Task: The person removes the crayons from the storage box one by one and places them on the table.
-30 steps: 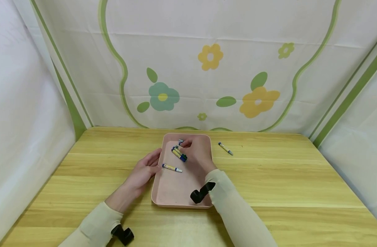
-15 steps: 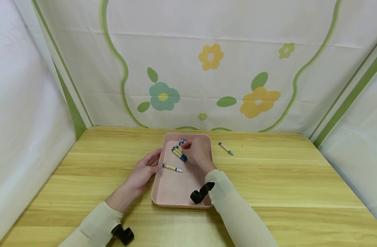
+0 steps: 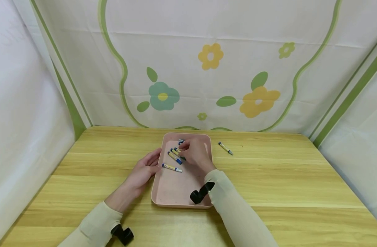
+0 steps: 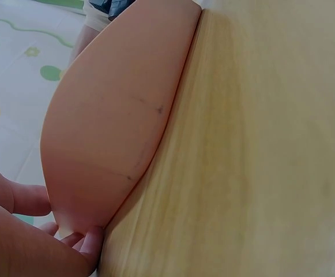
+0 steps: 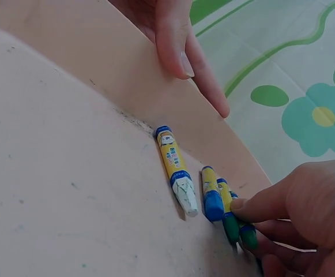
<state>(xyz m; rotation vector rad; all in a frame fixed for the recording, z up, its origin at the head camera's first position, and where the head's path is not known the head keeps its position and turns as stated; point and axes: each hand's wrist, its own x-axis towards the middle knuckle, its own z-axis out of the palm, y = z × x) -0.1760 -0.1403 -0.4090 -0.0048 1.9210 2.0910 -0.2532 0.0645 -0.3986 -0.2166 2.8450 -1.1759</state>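
Observation:
A pink tray lies on the table, with several oil-pastel crayons in yellow wrappers inside. My left hand grips its left rim, thumb inside the wall and fingers outside. My right hand reaches in at the far half. In the right wrist view its thumb and fingers pinch at a green crayon, with a second green crayon right beside the fingers. Left of these lie a blue crayon and a white crayon. Near the tray's far end, another crayon is partly hidden by my right hand.
A grey-tipped crayon lies on the wooden table, to the right of the tray. White cloth with printed flowers stands behind the table, and white cloth hangs at both sides.
The blue crayon has shifted left and nearer, apart from the green ones. My right fingers have moved slightly among the crayons. My left hand and the tray stay in place.

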